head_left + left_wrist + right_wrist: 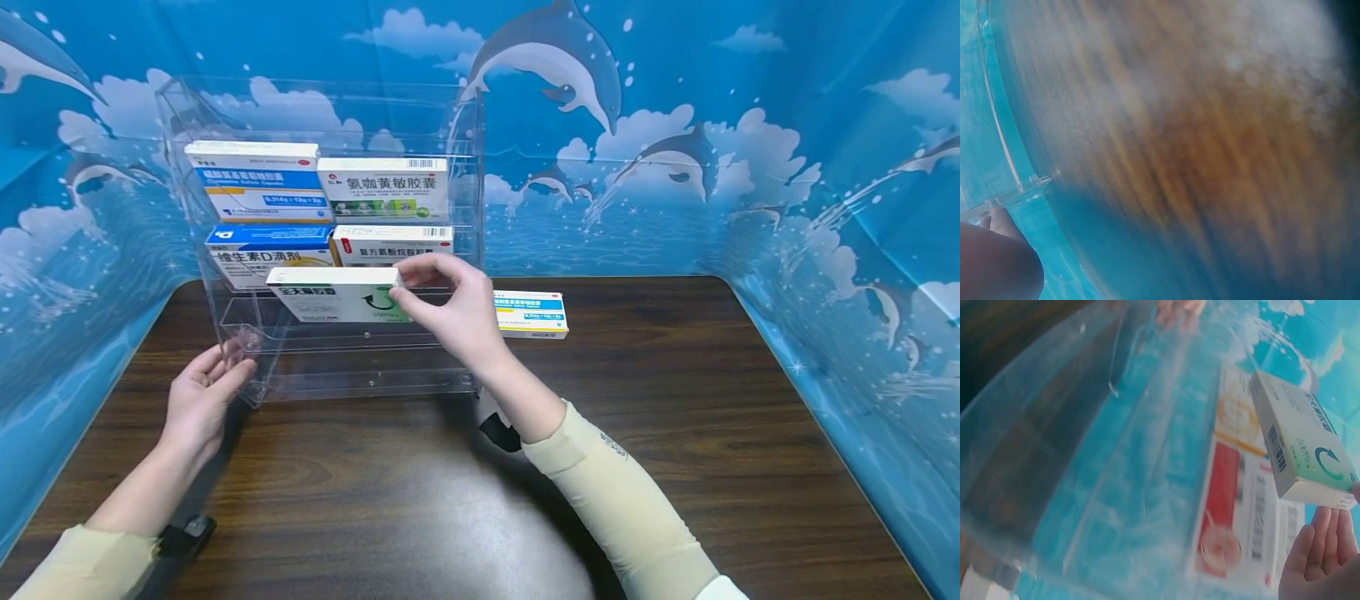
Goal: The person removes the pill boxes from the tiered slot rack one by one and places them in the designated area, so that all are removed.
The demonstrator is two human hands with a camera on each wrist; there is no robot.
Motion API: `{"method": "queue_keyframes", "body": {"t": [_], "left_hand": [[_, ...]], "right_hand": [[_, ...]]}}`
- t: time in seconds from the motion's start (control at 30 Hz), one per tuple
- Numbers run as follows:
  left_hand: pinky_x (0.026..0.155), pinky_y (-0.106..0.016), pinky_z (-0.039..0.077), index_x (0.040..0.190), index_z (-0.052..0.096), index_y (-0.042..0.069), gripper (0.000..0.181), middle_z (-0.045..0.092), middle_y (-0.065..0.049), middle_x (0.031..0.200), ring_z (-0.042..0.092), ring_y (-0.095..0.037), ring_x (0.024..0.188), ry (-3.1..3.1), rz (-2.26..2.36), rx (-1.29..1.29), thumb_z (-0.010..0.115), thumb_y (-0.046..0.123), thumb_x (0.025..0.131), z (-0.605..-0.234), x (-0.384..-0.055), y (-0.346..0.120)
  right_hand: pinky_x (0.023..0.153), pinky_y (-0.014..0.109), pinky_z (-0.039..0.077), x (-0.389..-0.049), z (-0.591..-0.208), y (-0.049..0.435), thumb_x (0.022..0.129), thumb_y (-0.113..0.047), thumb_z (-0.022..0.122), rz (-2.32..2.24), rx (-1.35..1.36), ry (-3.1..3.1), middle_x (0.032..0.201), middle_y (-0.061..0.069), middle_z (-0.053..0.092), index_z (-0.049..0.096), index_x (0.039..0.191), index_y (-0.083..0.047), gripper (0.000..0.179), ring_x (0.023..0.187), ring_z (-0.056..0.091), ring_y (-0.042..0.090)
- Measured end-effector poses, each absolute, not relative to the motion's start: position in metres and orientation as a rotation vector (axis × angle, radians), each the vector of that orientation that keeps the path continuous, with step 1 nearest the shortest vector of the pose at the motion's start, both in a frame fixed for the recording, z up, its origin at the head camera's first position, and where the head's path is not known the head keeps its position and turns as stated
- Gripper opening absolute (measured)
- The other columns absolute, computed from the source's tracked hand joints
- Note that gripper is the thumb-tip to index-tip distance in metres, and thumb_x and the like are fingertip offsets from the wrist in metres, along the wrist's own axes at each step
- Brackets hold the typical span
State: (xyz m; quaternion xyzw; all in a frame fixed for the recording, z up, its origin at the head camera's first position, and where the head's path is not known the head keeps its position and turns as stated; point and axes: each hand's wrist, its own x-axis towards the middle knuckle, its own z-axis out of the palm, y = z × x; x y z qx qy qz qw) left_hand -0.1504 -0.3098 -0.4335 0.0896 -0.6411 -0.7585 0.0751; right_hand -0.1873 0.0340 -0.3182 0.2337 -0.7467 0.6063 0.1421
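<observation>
A clear plastic display rack (375, 383) with stepped tiers stands on the table. My right hand (463, 312) pinches a white-and-green medicine box (330, 302) by its right end, in front of the rack's lower tier. In the right wrist view, fingers and thumb are at one end of that medicine box (1300, 440), tilted in this view. My left hand (197, 400) grips the rack's lower left side; the left wrist view shows its thumb at the clear plastic edge (1010, 199).
Two boxes, one blue-and-white (262, 187) and one white-and-green (384, 192), fill the upper tier. Below them stand a vitamin D box (255, 258) and a red-and-white box (393, 239). Another blue-and-white box (531, 315) lies on the table (675, 433) right of the rack.
</observation>
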Motion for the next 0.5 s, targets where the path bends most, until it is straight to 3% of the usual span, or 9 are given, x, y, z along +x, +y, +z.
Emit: {"method": "queue_keyframes", "body": {"t": [0.13,0.27,0.37,0.5], "left_hand": [[0.078,-0.005,0.056,0.11,0.075,0.031,0.036,0.079,0.022,0.1,0.073,0.011,0.094,-1.924,-2.284,0.267,0.069,-0.003,0.1,-0.433,-0.15,-0.31],[0.077,-0.005,0.056,0.11,0.075,0.032,0.036,0.079,0.023,0.099,0.072,0.012,0.093,-1.925,-2.282,0.289,0.069,-0.002,0.1,-0.433,-0.15,-0.31],[0.076,-0.005,0.056,0.109,0.074,0.032,0.036,0.079,0.023,0.098,0.072,0.012,0.093,-1.932,-2.263,0.313,0.07,-0.002,0.1,-0.433,-0.151,-0.31],[0.076,-0.005,0.056,0.109,0.074,0.033,0.037,0.079,0.024,0.097,0.072,0.013,0.092,-1.937,-2.257,0.323,0.069,-0.002,0.1,-0.432,-0.151,-0.309]], "right_hand": [[0.095,0.04,0.062,-0.188,-0.316,0.058,0.092,-0.001,0.079,1.79,0.631,-2.105,0.106,0.02,0.077,0.075,0.114,0.003,0.022,0.096,0.074,0.029],[0.092,0.046,0.063,-0.189,-0.314,0.086,0.093,-0.001,0.078,1.789,0.548,-2.081,0.102,0.022,0.076,0.076,0.113,0.003,0.021,0.09,0.073,0.017],[0.088,0.036,0.063,-0.189,-0.313,0.107,0.093,0.0,0.078,1.782,0.489,-2.067,0.099,0.02,0.076,0.076,0.114,0.004,0.021,0.086,0.07,0.006],[0.084,0.026,0.062,-0.189,-0.314,0.132,0.094,-0.001,0.077,1.812,0.409,-2.044,0.096,0.01,0.077,0.076,0.115,0.003,0.022,0.085,0.07,0.008]]}}
